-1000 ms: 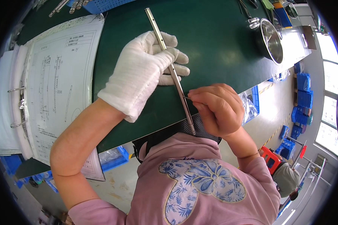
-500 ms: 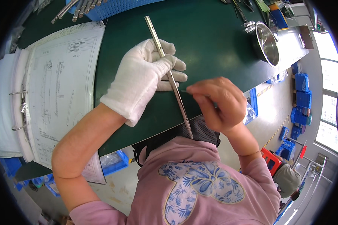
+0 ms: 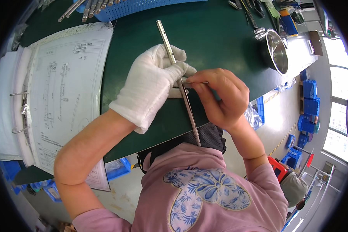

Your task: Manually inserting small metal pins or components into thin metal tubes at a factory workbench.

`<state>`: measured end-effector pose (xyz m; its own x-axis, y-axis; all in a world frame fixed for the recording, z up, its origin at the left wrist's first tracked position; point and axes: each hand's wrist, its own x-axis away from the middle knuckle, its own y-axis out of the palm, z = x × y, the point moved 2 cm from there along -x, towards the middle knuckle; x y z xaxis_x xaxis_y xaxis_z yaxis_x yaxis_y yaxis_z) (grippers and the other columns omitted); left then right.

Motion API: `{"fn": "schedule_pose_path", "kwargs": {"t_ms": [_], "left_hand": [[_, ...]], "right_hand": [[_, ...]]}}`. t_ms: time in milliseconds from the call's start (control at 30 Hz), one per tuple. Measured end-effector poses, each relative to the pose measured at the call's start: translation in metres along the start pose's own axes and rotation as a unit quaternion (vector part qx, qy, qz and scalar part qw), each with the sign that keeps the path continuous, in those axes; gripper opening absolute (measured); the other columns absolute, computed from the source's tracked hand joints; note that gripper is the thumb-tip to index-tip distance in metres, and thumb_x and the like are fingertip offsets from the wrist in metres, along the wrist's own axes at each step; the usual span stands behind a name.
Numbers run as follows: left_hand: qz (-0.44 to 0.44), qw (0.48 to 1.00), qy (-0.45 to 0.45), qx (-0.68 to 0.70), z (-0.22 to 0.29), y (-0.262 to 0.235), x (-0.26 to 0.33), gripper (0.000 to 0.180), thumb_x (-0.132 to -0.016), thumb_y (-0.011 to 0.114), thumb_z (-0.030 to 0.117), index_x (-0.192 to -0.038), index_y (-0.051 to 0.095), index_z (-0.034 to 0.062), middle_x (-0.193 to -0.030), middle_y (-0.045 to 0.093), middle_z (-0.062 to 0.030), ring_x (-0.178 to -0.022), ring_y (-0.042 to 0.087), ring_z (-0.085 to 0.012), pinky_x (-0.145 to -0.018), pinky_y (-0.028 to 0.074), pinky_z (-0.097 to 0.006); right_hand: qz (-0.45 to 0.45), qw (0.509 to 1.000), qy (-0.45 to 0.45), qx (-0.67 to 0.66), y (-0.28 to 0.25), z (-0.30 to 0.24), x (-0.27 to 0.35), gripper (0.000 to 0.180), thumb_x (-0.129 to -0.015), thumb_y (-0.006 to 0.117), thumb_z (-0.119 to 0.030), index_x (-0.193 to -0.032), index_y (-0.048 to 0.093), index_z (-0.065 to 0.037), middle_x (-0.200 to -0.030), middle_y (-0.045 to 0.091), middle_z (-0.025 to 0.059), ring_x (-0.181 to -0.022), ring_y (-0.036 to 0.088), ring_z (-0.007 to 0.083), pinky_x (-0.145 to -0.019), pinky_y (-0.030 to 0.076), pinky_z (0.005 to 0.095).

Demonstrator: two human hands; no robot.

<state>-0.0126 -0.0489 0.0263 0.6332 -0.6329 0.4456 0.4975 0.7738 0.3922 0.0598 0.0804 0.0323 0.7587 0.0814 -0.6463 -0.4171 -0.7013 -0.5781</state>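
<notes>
My left hand (image 3: 152,79), in a white glove, grips a long slender metal tube (image 3: 189,109) with small holes along its side. The tube slants from the upper left down toward my lap, with the thumb across it and the fingers beneath. My right hand (image 3: 224,94) is bare and closed in a pinch at the tube's side, close to the gloved thumb. Between its thumb and forefinger sits a small thin metal piece (image 3: 205,82), mostly covered by the fingers; its kind is too small to make out. Its tip seems to meet the tube.
An open ring binder with drawings (image 3: 69,89) lies to the left on the green table (image 3: 135,34). At the back are a blue basket (image 3: 143,7) and several metal rods (image 3: 89,9). A steel bowl (image 3: 275,52) stands at the right edge, near loose tools (image 3: 248,13).
My right hand has moved left and slightly up, bringing the small metal piece from beside the tube to its side. My left hand still holds the tube.
</notes>
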Motion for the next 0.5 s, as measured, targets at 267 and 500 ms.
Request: {"fn": "schedule_pose_path", "kwargs": {"t_ms": [267,500], "left_hand": [[0.003,1.000,-0.001,-0.018,0.004,0.002,0.001,0.017,-0.086,0.051,0.009,-0.102,0.048,0.0052,-0.089,0.061,-0.0067,-0.072,0.058,-0.0104,-0.064,0.052,-0.024],[-0.009,1.000,-0.013,0.002,0.001,0.002,0.001,0.015,-0.086,0.050,0.005,-0.100,0.048,0.0027,-0.085,0.060,-0.0080,-0.071,0.062,-0.0149,-0.062,0.053,-0.025]], "right_hand": [[-0.027,0.998,-0.045,0.041,-0.003,-0.006,0.000,0.016,-0.067,0.062,0.005,-0.082,0.060,0.001,-0.074,0.063,0.0103,-0.056,0.058,0.0204,-0.053,0.045,0.0265],[0.007,0.999,0.025,-0.035,-0.008,0.006,-0.025,0.007,-0.069,0.062,0.003,-0.074,0.061,-0.002,-0.065,0.059,0.0078,-0.051,0.055,0.0206,-0.046,0.042,0.0275]]}}
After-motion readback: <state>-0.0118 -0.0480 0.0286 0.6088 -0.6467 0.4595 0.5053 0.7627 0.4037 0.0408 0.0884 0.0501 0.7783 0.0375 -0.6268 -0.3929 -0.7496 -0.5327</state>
